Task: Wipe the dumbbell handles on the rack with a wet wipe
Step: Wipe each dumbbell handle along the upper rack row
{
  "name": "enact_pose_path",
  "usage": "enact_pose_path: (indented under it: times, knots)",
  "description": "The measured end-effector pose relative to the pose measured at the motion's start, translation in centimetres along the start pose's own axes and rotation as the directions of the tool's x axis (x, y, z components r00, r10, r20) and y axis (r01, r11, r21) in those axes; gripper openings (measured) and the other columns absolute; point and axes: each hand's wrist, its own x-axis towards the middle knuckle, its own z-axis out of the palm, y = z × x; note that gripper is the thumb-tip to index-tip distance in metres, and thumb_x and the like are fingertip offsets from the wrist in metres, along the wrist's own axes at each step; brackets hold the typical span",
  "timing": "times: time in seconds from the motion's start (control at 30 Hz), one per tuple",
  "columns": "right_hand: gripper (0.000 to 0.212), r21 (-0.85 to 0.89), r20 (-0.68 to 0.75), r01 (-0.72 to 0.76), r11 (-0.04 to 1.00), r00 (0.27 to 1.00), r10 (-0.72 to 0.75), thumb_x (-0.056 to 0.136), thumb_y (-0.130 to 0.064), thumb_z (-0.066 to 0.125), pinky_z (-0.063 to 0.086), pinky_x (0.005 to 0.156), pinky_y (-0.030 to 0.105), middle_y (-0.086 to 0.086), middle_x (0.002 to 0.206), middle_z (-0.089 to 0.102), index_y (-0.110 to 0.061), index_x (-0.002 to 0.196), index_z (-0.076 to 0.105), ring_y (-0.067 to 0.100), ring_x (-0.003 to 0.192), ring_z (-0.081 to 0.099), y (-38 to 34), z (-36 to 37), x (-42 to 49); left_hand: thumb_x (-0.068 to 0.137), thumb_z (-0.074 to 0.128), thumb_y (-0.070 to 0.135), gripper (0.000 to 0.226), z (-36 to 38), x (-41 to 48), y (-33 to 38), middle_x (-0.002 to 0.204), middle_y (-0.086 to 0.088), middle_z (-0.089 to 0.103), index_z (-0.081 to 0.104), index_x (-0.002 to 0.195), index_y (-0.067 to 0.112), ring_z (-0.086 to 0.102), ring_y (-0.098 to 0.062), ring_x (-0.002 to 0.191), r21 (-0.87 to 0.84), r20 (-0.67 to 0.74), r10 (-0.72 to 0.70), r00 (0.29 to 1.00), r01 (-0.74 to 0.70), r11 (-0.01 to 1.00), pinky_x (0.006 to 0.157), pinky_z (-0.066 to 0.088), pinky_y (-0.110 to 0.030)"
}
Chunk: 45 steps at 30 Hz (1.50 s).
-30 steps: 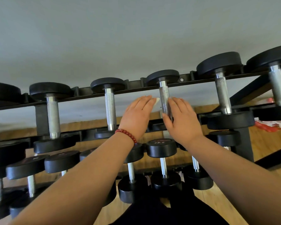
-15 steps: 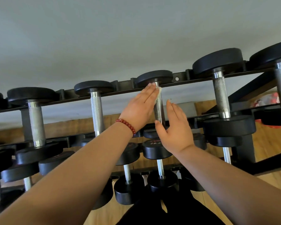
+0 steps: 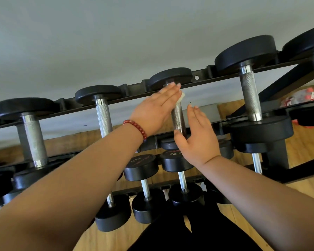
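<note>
On the top tier of the black rack (image 3: 134, 88) lies a dumbbell with a knurled steel handle (image 3: 178, 118) between black heads. My left hand (image 3: 152, 113), wearing a red bead bracelet, presses a white wet wipe (image 3: 182, 97) against the far end of that handle with straight fingers. Only a corner of the wipe shows past the fingers. My right hand (image 3: 198, 140) is held flat just right of the handle's near end, thumb by the bar, fingers straight and holding nothing.
Neighbouring dumbbells sit close on both sides, one handle to the left (image 3: 103, 116) and a thicker one to the right (image 3: 250, 95). Lower tiers hold smaller dumbbells, one marked 22.5 (image 3: 176, 160). A red-and-white package (image 3: 301, 96) lies on the wooden floor behind the rack.
My left hand has slid with the wipe up the handle toward the far head. My right hand has eased off the bar to its right side.
</note>
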Motion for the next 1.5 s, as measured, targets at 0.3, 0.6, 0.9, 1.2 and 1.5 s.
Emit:
enact_pose_path:
  times: [0.3,0.6,0.9,1.2,1.5]
  knots:
    - [0.088,-0.024,-0.077,-0.03,0.999,0.997,0.029,0.081,-0.05,0.045,0.023,0.114,0.038,0.01,0.152,0.033,-0.009,0.153,0.018,0.023,0.139,0.024,-0.1,0.5,-0.4,0.076,0.072,-0.008,0.068,-0.6,0.1,-1.4,0.145,-0.018,0.047,0.046,0.139,0.0,0.044,-0.033,0.134,0.089,-0.028,0.154,0.988,-0.151,0.984,0.104,0.03,-0.041]
    - [0.085,-0.018,-0.074,-0.032,0.999,0.997,0.031,0.081,-0.047,0.046,0.019,0.117,0.041,0.012,0.155,0.031,-0.008,0.153,0.021,0.025,0.145,0.021,-0.1,0.7,-0.2,0.074,0.075,-0.008,0.067,-1.0,0.7,-1.3,0.141,-0.018,0.051,0.051,0.135,-0.001,0.049,-0.033,0.13,0.108,-0.031,0.184,0.982,-0.18,0.978,0.102,0.029,-0.04]
    - [0.086,-0.012,-0.124,-0.004,1.0,0.992,0.003,0.078,-0.054,0.032,0.024,0.113,0.04,0.015,0.148,0.042,-0.003,0.148,0.034,0.029,0.141,0.031,-0.1,1.0,-0.2,0.081,0.064,-0.001,0.059,0.2,-0.3,-0.8,0.145,-0.016,0.047,0.049,0.138,0.002,0.043,-0.032,0.135,0.029,0.044,0.22,0.974,-0.222,0.975,0.106,0.039,-0.048]
    - [0.072,0.136,-0.241,0.016,0.991,0.97,0.017,0.08,-0.05,0.053,0.028,0.1,0.024,0.008,0.13,0.051,-0.011,0.14,0.046,0.021,0.122,0.04,0.4,1.7,-0.9,0.078,0.071,-0.005,0.067,1.2,-1.7,0.6,0.147,-0.017,0.045,0.045,0.14,0.001,0.04,-0.035,0.136,-0.056,0.044,0.164,0.985,-0.161,0.985,0.102,0.043,-0.049]
    - [0.06,0.34,-0.226,-0.04,0.939,0.966,0.123,0.08,-0.039,0.07,0.037,0.097,0.026,-0.003,0.125,0.049,-0.016,0.131,0.05,0.017,0.118,0.046,0.6,2.2,-1.4,0.093,0.055,0.002,0.063,1.1,-0.3,1.2,0.158,-0.016,0.024,0.027,0.15,0.002,0.019,-0.03,0.147,0.094,0.008,0.061,0.998,-0.061,0.994,0.117,0.007,-0.033]
